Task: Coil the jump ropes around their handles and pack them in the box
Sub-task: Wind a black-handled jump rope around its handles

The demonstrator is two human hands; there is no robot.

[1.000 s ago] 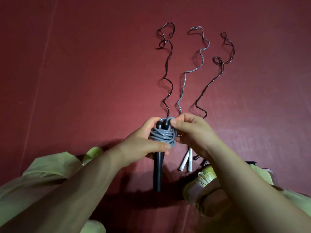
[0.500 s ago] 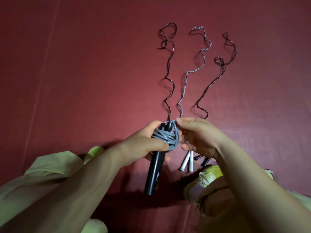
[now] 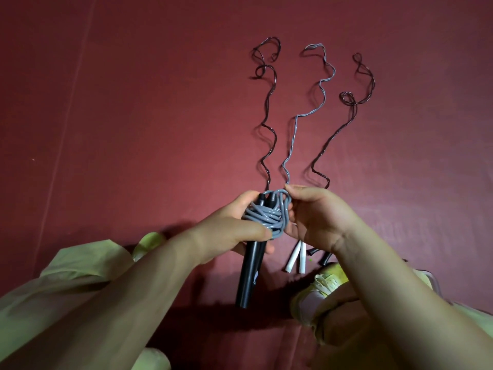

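My left hand (image 3: 229, 231) grips a pair of black handles (image 3: 249, 273) with a grey rope (image 3: 266, 216) coiled around their upper end. The handles tilt, lower ends pointing down-left. My right hand (image 3: 317, 217) is beside the coil, its fingertips touching the grey loop at the top of the bundle. Three uncoiled ropes lie stretched out on the red floor beyond: a dark rope (image 3: 268, 108) on the left, a grey rope (image 3: 309, 108) in the middle with white handles (image 3: 296, 259), and a dark rope (image 3: 346, 113) on the right. No box is in view.
The floor is a red mat (image 3: 133, 116). My yellow-green shoe (image 3: 322, 287) sits just below the white handles, with black handle ends (image 3: 318, 256) beside it. Light green trouser legs (image 3: 53, 284) fill the lower left.
The black handles have tilted, lower ends swinging left. My right hand has loosened from over the coil's top and now sits to its right, fingertips on the top loop.
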